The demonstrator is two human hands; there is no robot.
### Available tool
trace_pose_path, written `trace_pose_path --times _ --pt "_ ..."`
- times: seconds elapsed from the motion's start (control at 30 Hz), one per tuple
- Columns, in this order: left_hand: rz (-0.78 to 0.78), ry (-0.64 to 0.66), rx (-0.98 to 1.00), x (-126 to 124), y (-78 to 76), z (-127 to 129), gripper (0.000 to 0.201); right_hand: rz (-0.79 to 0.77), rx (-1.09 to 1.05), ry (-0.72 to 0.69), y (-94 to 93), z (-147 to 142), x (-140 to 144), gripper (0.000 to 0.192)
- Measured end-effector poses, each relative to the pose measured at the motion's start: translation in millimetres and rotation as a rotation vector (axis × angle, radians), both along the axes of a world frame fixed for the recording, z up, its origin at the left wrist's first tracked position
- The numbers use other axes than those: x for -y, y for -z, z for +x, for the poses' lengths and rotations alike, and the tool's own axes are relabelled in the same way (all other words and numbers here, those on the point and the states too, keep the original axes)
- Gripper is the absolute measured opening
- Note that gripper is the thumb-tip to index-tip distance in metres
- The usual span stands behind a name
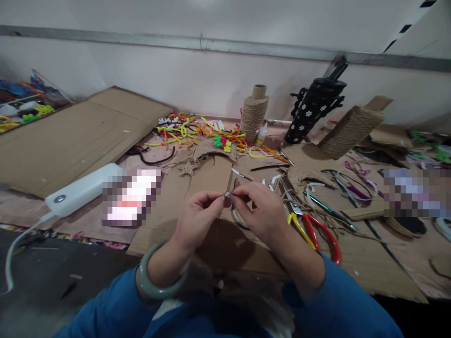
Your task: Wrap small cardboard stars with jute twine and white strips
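Observation:
Between the fingertips of both hands is a small pale strip [228,195], its kind too small to make out. My left hand [197,216] pinches it from one side, thumb against forefinger, with a bangle [144,277] on the wrist. My right hand [264,206] pinches its other end. Just beyond them lies a twine-wrapped crescent [207,149] with green, yellow and red pipe-cleaner flowers [223,142]. A twine star [188,168] rests beside it. Scissors [296,206] and red-handled scissors [322,234] lie close to my right forearm.
Twine rolls [254,112] [352,129] and a black flowered holder [310,110] stand along the wall. A glue bottle [261,135] sits near bright pipe cleaners [183,131]. Left are a white corded device [84,188], a blurred phone [134,197] and a large cardboard sheet [81,131].

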State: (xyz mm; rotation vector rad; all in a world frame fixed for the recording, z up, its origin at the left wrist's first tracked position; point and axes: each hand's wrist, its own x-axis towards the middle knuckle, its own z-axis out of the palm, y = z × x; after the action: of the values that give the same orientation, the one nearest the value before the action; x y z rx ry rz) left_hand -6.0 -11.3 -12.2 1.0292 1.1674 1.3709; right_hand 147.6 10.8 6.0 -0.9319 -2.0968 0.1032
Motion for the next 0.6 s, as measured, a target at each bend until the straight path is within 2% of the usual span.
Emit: trace_pose_path --times 0.17,0.6 --pt "0.034 -0.009 -0.091 1.0 4.2 0.0 0.013 -0.011 0.024 0.006 5.1 -1.2 -1.1 0.01" --pt "0.098 -0.015 -0.225 2.7 -2.0 0.7 0.015 0.011 0.073 0.022 2.9 -1.3 1.0 0.014"
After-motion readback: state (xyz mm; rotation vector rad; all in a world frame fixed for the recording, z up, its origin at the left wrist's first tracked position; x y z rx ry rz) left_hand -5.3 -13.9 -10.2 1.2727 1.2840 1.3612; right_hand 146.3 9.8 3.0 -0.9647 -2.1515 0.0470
